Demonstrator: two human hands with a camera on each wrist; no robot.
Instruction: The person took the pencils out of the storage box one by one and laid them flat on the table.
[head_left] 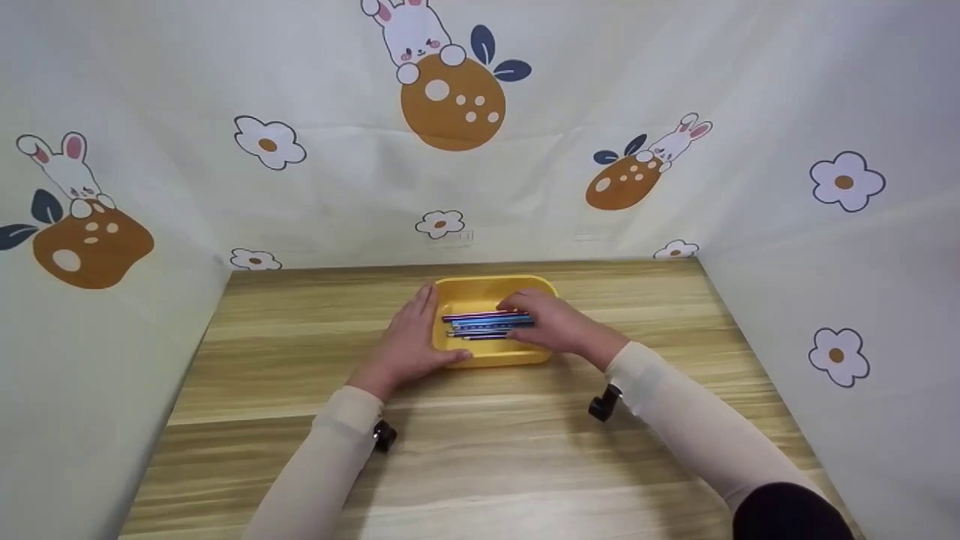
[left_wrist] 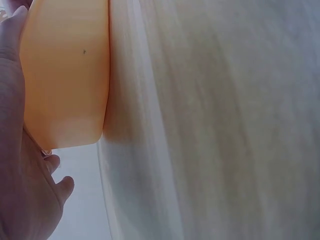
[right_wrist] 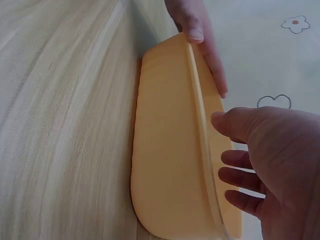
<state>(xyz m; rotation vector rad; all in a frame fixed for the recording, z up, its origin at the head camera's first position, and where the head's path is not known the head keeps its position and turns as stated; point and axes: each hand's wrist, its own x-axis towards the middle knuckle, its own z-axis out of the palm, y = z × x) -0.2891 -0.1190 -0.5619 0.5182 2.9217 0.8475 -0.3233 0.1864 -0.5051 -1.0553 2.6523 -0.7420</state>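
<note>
A yellow plastic basket (head_left: pixel 491 361) stands on the table, with several thin pencils (head_left: pixel 480 326) lying side by side in it, mostly blue and dark, one reddish. My left hand (head_left: pixel 409 337) holds the basket's left end, its thumb over the front rim and its fingers along the end toward the back corner. Over the basket's right end is my right hand (head_left: pixel 551 321), thumb and fingers apart around the pencils' right ends, which it partly hides. The right wrist view shows the fingers (right_wrist: pixel 242 180) loosely bent past the rim, with nothing visible between them and the thumb.
The basket stands toward the back of the wood-grain table (head_left: pixel 480 450). A pale cloth (head_left: pixel 337 202) printed with rabbits, fruit and flowers walls the table at the back and both sides. Small black devices (head_left: pixel 604 403) are worn on both wrists.
</note>
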